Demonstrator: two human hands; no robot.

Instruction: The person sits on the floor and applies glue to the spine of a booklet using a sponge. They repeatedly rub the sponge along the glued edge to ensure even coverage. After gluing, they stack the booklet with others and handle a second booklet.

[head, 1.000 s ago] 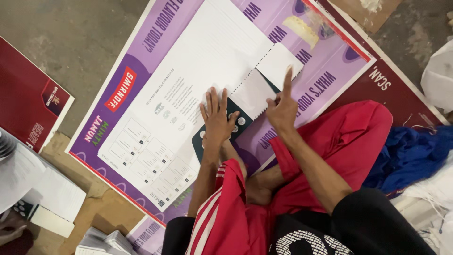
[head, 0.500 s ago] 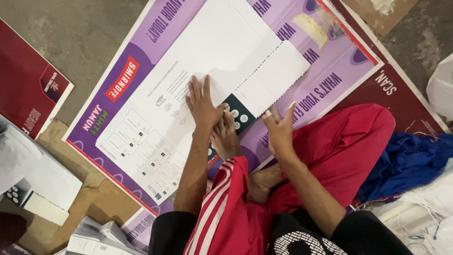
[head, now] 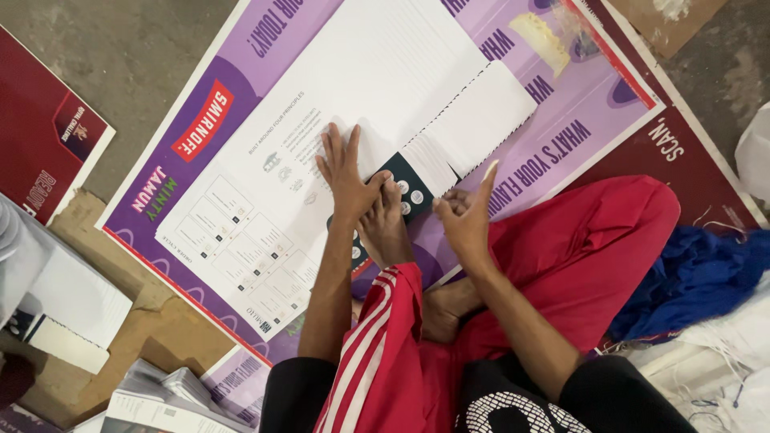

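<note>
Nearest the camera, the person sits cross-legged in red trousers with white side stripes [head: 377,361], one bare foot [head: 383,232] pushed forward onto the work. Just beyond it the left hand [head: 346,172] lies flat, fingers spread, pressing on the large white printed paper sheet [head: 321,152]; it grips nothing. The right hand [head: 464,220] hovers loosely curled with the forefinger raised, empty, near the folded white ribbed flap [head: 473,128] at the sheet's right edge, where a dark panel with round white marks [head: 405,188] shows. The sheet's long axis runs diagonally from lower left to upper right, stretching away from both hands; the left hand is on it, the right just beside its fold. Under it lies a purple glossy poster board [head: 553,120], with a dark red board [head: 44,152] farther left on the grey floor [head: 136,64].
</note>
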